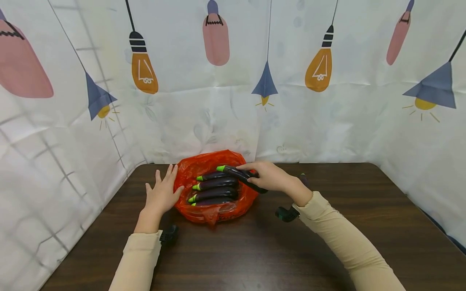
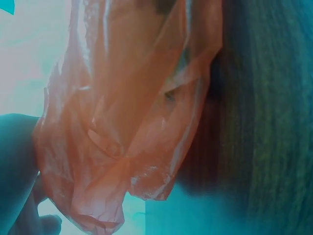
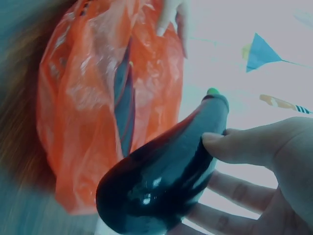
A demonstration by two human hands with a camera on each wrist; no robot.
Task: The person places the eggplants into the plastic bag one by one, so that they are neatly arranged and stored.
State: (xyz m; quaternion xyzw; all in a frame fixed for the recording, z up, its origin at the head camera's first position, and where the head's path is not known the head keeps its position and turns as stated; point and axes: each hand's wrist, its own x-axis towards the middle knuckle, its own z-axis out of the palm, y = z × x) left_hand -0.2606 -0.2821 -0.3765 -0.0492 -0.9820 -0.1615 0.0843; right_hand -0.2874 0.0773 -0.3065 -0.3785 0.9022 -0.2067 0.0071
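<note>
A red plastic bag [image 1: 204, 217] lies with its mouth open at the table's far side, holding several dark purple eggplants [image 1: 215, 195] with green tips. My right hand [image 1: 272, 176] grips one eggplant [image 1: 236, 173] over the bag's right side. In the right wrist view the thumb and fingers pinch this glossy eggplant [image 3: 156, 181] from either side, near the bag [image 3: 83, 107]. At the bag's left rim, my left hand [image 1: 161, 193] has its fingers spread and rests against the plastic. The bag [image 2: 122, 112] fills much of the left wrist view and hides most of that hand.
The dark wooden table [image 1: 255, 254] stretches in front and to both sides. A white cloth [image 1: 174, 125] printed with lamps hangs behind it. A small dark thing [image 1: 303, 178] shows behind the right wrist, mostly hidden; I cannot tell what it is.
</note>
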